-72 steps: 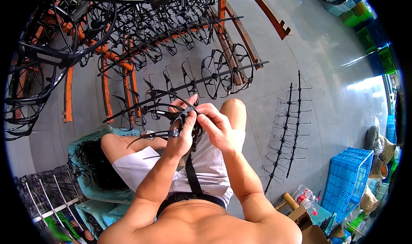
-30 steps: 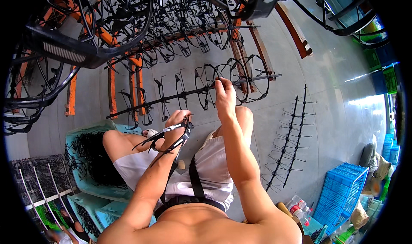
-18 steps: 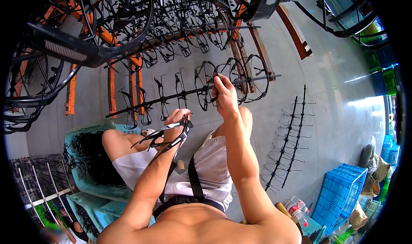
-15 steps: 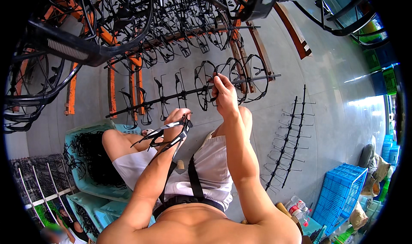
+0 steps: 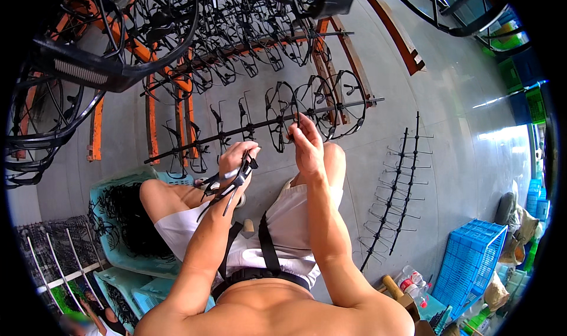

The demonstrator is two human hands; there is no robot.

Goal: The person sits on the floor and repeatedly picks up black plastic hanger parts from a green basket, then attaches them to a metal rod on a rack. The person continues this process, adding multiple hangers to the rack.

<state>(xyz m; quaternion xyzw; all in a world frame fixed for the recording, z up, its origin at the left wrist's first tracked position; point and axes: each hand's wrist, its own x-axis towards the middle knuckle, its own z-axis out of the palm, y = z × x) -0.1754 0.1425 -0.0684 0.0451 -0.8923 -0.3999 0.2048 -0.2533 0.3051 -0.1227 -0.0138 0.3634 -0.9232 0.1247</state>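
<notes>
My left hand (image 5: 235, 159) is closed around a small bundle of glossy black frame pieces (image 5: 241, 175), whose thin ends hang down over my wrist. Just beyond it, a long black rod (image 5: 204, 142) with short hooked holders runs slantwise from lower left to upper right. Several curved black frame pieces (image 5: 348, 132) hang on its right part. My right hand (image 5: 309, 149) is at the rod, its thumb and fingers closed on the near side of one curved piece (image 5: 297, 100). The fingers partly hide the spot they grip.
Orange metal stands (image 5: 152, 120) carry dense rows of black frames at the far left. Two hooked rods (image 5: 393, 194) lie on the floor at right. A teal crate (image 5: 112, 241) of black pieces stands at left, a blue crate (image 5: 466, 265) at lower right beside plastic bottles (image 5: 413, 283).
My right hand has slid down from the upper part of the curved piece towards its near side. The left hand has turned slightly, and its bundle now hangs more steeply.
</notes>
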